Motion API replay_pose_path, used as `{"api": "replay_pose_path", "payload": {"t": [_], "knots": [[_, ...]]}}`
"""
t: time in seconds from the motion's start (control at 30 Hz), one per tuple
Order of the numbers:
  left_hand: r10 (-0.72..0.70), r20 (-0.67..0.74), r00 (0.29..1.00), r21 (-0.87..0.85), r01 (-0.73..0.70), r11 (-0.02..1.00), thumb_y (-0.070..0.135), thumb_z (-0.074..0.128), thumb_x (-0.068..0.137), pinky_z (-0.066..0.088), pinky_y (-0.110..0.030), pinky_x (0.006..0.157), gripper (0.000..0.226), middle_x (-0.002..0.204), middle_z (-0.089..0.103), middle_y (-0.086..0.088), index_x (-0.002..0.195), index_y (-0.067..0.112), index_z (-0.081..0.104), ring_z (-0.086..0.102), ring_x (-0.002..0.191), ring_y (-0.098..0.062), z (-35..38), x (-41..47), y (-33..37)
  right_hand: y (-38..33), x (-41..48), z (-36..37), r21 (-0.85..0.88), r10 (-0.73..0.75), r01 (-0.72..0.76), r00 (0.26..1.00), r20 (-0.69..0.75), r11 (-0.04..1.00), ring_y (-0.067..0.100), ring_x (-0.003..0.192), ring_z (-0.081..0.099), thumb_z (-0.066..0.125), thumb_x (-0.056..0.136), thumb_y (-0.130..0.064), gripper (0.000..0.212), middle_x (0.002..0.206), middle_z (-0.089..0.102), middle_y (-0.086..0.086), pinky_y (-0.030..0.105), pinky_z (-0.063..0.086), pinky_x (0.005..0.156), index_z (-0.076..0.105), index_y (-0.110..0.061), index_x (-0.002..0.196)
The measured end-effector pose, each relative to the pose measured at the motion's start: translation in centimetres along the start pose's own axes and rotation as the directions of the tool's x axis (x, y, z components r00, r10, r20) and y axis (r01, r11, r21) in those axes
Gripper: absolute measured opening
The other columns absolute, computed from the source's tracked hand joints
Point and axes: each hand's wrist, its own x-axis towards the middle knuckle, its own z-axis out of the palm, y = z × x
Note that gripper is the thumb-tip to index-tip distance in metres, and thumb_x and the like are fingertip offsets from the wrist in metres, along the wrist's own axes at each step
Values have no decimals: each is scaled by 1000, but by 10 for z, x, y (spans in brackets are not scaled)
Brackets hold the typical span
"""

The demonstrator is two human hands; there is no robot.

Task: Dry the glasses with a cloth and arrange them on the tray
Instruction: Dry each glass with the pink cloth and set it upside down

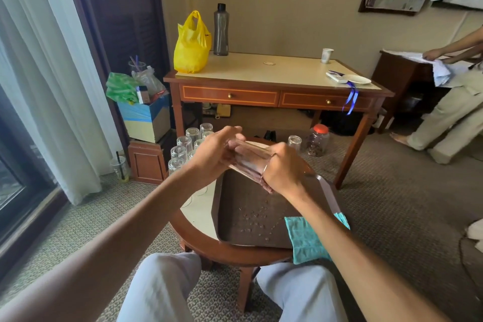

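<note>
The drying step is in hand. The left hand (211, 154) has its grip closed round the base end of a clear glass tumbler (247, 162), which is held on its side in the air above the far edge of a dark brown rectangular tray (251, 219). The right hand (283, 172) is at the tumbler's mouth, its grip curled on a dark maroon cloth (264, 185). The cloth seems to be stuffed inside the glass, with a tail hanging below the wrist.

The tray holds no glasses, only scattered water drops, so the task looks to be at an early stage. The next move probably calls for twisting the cloth round the inside, drawing it out, then setting the tumbler down on the tray.

A cluster of upturned clear glasses (184, 148) waits on the far left of the round cream tabletop (198, 213), just beside the tray, and one more upturned glass (294, 141) stands at the far right. A folded teal cloth (305, 242) lies over the tray's near right corner, partly under the right forearm. It takes up some of the tray's floor and may need shifting. The wet drops could also mark a dried glass.
</note>
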Motion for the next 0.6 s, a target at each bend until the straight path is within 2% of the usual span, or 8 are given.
{"api": "replay_pose_path", "payload": {"t": [0.1, 0.2, 0.3, 0.37, 0.4, 0.47, 0.53, 0.6], "knots": [[-258, 65, 964, -85, 263, 961, 37, 56, 101, 58, -33, 71, 29, 90, 70, -11, 108, 8, 61, 70, 84, -23, -6, -3, 8, -4, 5, -11, -428, -402, 329, 911, -92, 842, 15, 39, 28, 64, 78, -33, 31, 44, 53, -1, 18, 23, 39, 64, -12, 55], [-255, -72, 964, 145, 263, 954, 29, 57, 104, 60, -33, 72, 18, 92, 72, -12, 106, 12, 62, 74, 83, -22, 3, -3, 9, 1, 6, -4, -446, -343, 278, 937, -71, 851, 19, 44, 38, 65, 80, -34, 26, 53, 62, 2, 20, 20, 45, 71, -12, 66], [-9, -142, 990, 359, 60, 931, 28, 55, 104, 58, -30, 74, 23, 88, 65, -9, 99, 8, 65, 67, 82, -20, 8, -1, 9, 9, 3, 15, -41, 81, -79, 996, 48, 996, 25, 63, 67, 66, 94, -31, 26, 85, 75, 13, 22, 43, 50, 75, -7, 99], [183, -124, 975, 512, -95, 854, 30, 58, 102, 54, -33, 77, 27, 88, 65, -6, 101, 5, 68, 64, 85, -21, 5, 2, 7, 9, 3, 26, 381, 360, -507, 845, 396, 773, 20, 60, 70, 58, 99, -45, 42, 84, 75, 14, 25, 50, 44, 70, -6, 108], [254, -100, 962, 560, -157, 814, 31, 59, 101, 54, -32, 76, 28, 87, 67, -4, 100, 5, 69, 66, 85, -20, 4, 1, 6, 8, 3, 28, 461, 387, -641, 753, 532, 613, 17, 55, 67, 53, 100, -52, 48, 78, 74, 11, 23, 46, 40, 70, -7, 106], [326, -56, 944, 587, -233, 776, 30, 60, 101, 56, -31, 74, 26, 87, 69, -2, 97, 6, 69, 69, 86, -20, 3, 0, 1, 6, 1, 25, 483, 380, -734, 668, 639, 477, 13, 51, 63, 50, 99, -56, 51, 71, 72, 7, 19, 42, 36, 70, -9, 101], [270, -64, 961, 474, -209, 855, 25, 58, 102, 55, -30, 76, 22, 92, 70, -6, 101, 6, 69, 69, 89, -20, 1, -1, -2, -3, 0, 15, 452, 404, -688, 711, 575, 568, 12, 47, 61, 56, 98, -50, 45, 64, 70, 4, 20, 42, 36, 70, -7, 95], [56, -67, 996, 202, -41, 978, 20, 58, 102, 55, -30, 77, 17, 95, 70, -11, 104, 6, 67, 69, 88, -20, 0, 0, 0, -12, 0, 4, 293, 380, -473, 867, 322, 831, 14, 42, 56, 59, 99, -32, 36, 54, 65, -1, 24, 41, 37, 66, -5, 76]]}}
